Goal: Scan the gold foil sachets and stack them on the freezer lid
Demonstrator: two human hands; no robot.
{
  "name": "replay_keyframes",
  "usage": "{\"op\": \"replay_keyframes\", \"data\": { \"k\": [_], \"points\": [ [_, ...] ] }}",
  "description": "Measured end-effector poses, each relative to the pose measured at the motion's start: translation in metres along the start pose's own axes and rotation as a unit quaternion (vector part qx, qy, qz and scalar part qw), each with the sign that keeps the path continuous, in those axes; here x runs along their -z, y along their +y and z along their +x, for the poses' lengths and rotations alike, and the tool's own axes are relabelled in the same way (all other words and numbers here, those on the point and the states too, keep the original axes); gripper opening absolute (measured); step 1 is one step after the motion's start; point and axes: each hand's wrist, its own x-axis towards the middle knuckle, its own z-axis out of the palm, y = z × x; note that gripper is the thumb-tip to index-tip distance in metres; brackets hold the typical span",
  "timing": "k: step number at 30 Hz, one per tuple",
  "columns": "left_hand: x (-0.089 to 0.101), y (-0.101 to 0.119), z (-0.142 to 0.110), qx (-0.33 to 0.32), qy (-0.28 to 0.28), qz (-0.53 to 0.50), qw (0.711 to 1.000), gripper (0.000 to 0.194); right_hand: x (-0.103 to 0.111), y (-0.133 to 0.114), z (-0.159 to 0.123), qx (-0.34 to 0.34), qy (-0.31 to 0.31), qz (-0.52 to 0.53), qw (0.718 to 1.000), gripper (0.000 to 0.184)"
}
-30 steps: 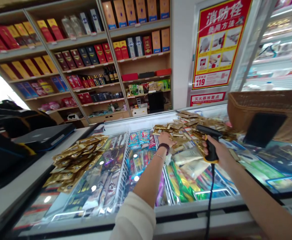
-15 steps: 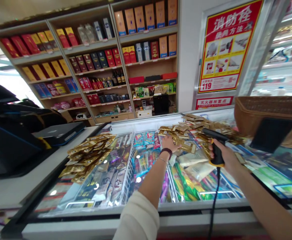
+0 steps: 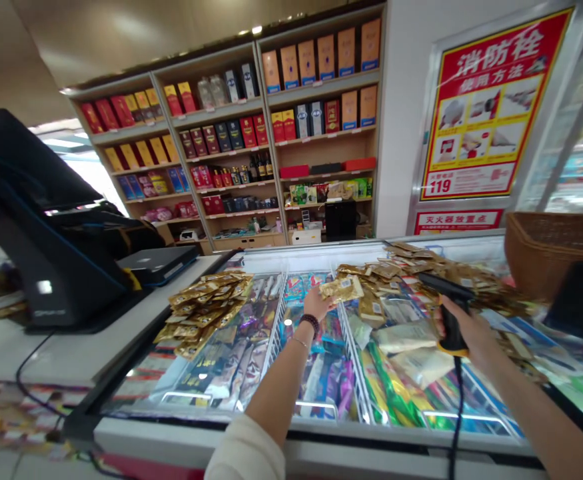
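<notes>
My left hand (image 3: 316, 303) is closed on a gold packet (image 3: 342, 289), lifted just above the glass lid of a chest freezer (image 3: 321, 363). It wears a dark bead bracelet at the wrist. My right hand (image 3: 464, 327) grips a black barcode scanner (image 3: 448, 303) with a yellow base and a black cable hanging down. The scanner's head points left toward the held packet. A large heap of gold packets (image 3: 421, 270) lies on the glass between and behind both hands. A second, smaller pile of gold packets (image 3: 204, 310) rests on the lid to the left.
A black till screen (image 3: 36, 220) stands on the white counter (image 3: 51, 353) at left, beside a closed laptop (image 3: 158, 261). A wicker basket (image 3: 551, 250) and a dark phone-like slab (image 3: 578, 300) sit at right. Shelves of boxed goods (image 3: 251, 133) and a red poster (image 3: 491, 113) fill the back wall.
My left hand has lifted one gold packet out of the big heap and drawn it leftward. The camera has turned left, bringing the till screen into view. The scanner hand holds its place.
</notes>
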Motion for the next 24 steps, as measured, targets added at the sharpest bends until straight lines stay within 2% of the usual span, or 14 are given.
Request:
{"op": "replay_keyframes", "data": {
  "k": [3, 7, 10, 12, 14, 17, 24],
  "points": [
    [0.036, 0.003, -0.007, 0.019, 0.013, -0.043, 0.999, 0.033, -0.031, 0.005, 0.002, 0.019, -0.037, -0.034, 0.999, 0.055],
    [0.073, 0.01, -0.014, 0.016, 0.047, -0.077, 0.996, 0.037, -0.089, 0.015, 0.0, 0.017, -0.136, -0.078, 0.988, 0.06],
    [0.088, 0.007, -0.017, 0.01, 0.054, -0.092, 0.994, 0.043, -0.125, 0.026, -0.004, 0.011, -0.189, -0.096, 0.977, 0.06],
    [0.092, 0.002, -0.018, 0.001, 0.049, -0.104, 0.993, 0.046, -0.138, 0.037, -0.006, 0.015, -0.216, -0.11, 0.97, 0.06],
    [0.092, -0.001, -0.018, -0.003, 0.05, -0.111, 0.993, 0.042, -0.142, 0.048, -0.01, 0.022, -0.234, -0.124, 0.964, 0.058],
    [0.089, -0.004, -0.016, -0.002, 0.054, -0.109, 0.993, 0.035, -0.137, 0.056, -0.016, 0.034, -0.248, -0.132, 0.959, 0.058],
    [0.088, -0.004, -0.019, 0.004, 0.046, -0.073, 0.996, 0.026, -0.123, 0.05, -0.025, 0.015, -0.257, -0.14, 0.956, 0.061]
  ]
}}
